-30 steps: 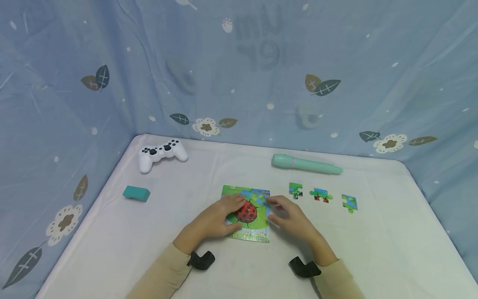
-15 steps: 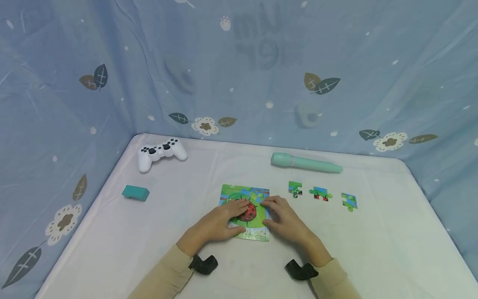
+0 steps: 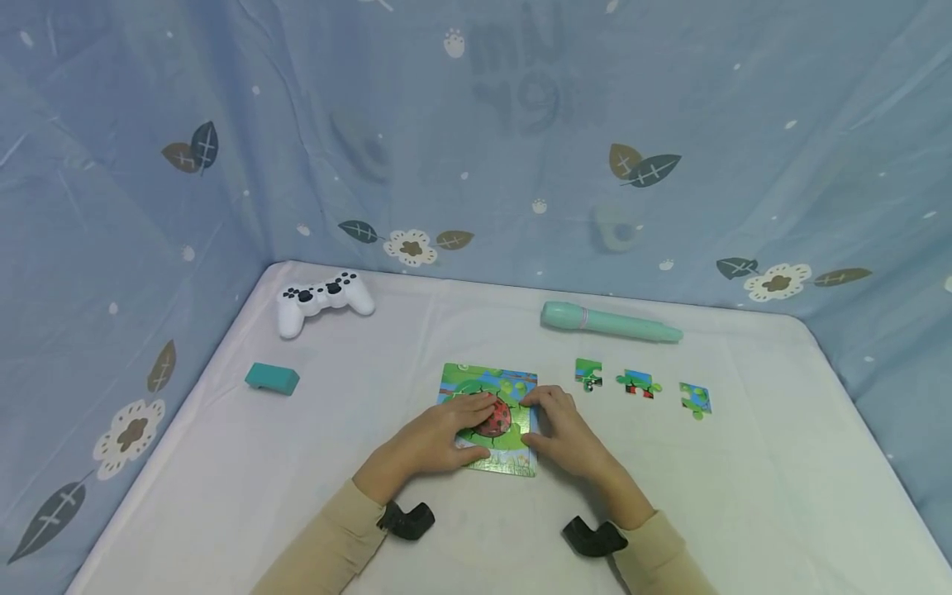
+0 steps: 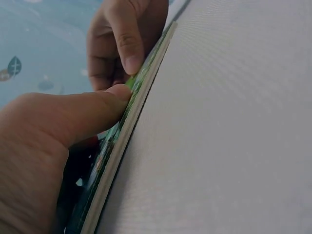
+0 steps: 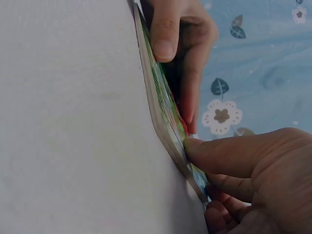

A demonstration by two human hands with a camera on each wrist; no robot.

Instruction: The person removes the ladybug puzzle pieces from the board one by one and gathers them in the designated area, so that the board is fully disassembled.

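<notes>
A ladybug jigsaw puzzle (image 3: 509, 462) lies flat in the middle of the white table, its thick board edge showing in both wrist views. My left hand (image 3: 439, 438) rests over its left half, fingers stretched across the red ladybug and thumb on the lower part of the picture. At the right edge, my right hand (image 3: 568, 434) touches the puzzle with thumb and forefinger tips spread apart on its top. In the right wrist view that thumb (image 5: 224, 156) lies close to the corner, the other fingers (image 5: 219, 217) bent beside the edge.
Three loose puzzle pieces lie right of the puzzle: one (image 3: 587, 370), a middle one (image 3: 640, 385) and an outer one (image 3: 696, 397). Behind them is a mint toy microphone (image 3: 613, 322). A white game controller (image 3: 325, 299) and a teal block (image 3: 272, 378) lie at the left.
My right hand has moved slightly left, its fingertips coming onto the puzzle's right edge. My left hand has shifted a little right over the ladybug. The loose pieces have stayed put.
</notes>
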